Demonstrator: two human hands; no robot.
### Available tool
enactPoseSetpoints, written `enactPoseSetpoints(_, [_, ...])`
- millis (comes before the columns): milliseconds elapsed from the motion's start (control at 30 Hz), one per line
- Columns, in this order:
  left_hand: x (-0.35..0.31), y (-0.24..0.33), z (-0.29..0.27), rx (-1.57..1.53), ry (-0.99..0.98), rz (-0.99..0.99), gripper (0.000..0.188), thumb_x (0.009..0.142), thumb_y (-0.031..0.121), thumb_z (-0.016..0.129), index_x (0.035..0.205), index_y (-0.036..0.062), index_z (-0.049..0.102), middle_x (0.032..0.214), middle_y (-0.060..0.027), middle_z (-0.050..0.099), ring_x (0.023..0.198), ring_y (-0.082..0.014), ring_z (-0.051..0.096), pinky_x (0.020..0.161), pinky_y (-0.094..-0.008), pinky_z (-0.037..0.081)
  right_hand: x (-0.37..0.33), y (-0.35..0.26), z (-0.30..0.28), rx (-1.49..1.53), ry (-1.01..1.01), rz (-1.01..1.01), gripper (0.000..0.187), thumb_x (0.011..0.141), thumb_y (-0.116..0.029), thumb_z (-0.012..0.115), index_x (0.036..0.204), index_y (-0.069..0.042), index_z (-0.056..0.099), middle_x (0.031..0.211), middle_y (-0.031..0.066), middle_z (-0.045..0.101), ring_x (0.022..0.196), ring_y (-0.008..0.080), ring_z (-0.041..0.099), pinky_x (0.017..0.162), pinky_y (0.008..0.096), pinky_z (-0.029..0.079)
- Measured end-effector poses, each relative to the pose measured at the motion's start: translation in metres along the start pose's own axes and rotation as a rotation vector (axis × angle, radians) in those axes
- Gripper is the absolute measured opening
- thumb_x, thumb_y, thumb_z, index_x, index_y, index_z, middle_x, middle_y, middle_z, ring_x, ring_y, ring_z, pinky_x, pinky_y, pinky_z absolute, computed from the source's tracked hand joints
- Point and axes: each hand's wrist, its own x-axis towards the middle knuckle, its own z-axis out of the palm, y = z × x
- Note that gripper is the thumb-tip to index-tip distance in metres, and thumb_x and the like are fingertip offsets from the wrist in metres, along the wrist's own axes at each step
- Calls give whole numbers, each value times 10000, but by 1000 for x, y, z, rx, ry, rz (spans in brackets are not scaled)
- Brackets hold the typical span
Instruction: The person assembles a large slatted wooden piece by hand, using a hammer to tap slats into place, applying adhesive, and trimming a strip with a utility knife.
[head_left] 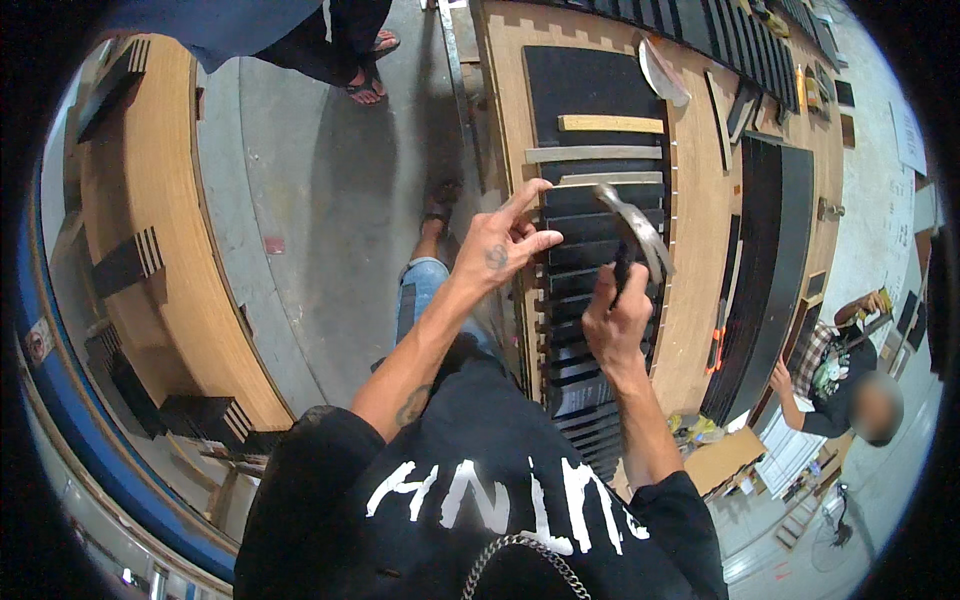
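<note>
Well left of the left hand (495,245) stands a wood-topped bench (175,190) bearing dark slatted pieces (125,265), while an orange-and-black tool (716,340) lies right of the right hand (618,315), a co-worker (838,362) farther right.

Dressed in black short-sleeved T-shirt (480,430) with white lettering (540,510), silver chain (517,540) over T-shirt, blue denim (425,275) beyond T-shirt. Marked with dark tattoos (413,405) on left hand (497,248) and forearm (430,345), beyond T-shirt's sleeve (320,460).

Hammer (632,217) in right grip (617,315), black slats (575,265)
</note>
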Motion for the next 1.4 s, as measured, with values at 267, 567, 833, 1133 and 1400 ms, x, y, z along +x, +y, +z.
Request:
enactPoseSetpoints(267, [9,18,-4,309,26,97,633,798,319,811,1339,137,539,845,-151,622,762,-274,621,723,-396,514,1,-13,-40,-189,-104,237,195,965,-190,613,1001,-17,530,777,250,641,718,455,634,576,511,470])
enactPoseSetpoints(567, [38,57,16,791,-220,374,646,737,34,781,1339,-3,549,1247,-232,599,1136,-404,597,965,-412,496,-256,53,-102,-348,649,1116,308,918,-296,702,1024,-10,660,768,152,655,676,241,602,666,375,475])
enactPoseSetpoints(833, [66,22,-4,852,-281,588,604,756,82,764,1281,-100,529,1108,-330,616,1062,-500,578,932,-493,460,-516,107,-75,-479,1013,1525,329,853,-168,684,1114,32,656,903,257,689,858,419,671,801,472,518])
enactPoseSetpoints(1133, [79,49,6,1090,-321,561,692,783,168,769,1366,-72,485,1214,-330,549,1161,-475,536,1012,-497,419,-470,76,-39,-364,1002,1545,419,906,-209,646,1247,29,595,1091,279,637,1045,457,591,931,511,469])
enactPoseSetpoints(1400, [62,10,52,1301,-201,986,679,1003,453,535,1387,-102,456,1415,-385,422,1288,-520,448,1092,-523,369,-454,49,-9,-181,1070,1483,383,957,-235,611,1190,69,608,1035,307,630,949,490,607,808,511,497])
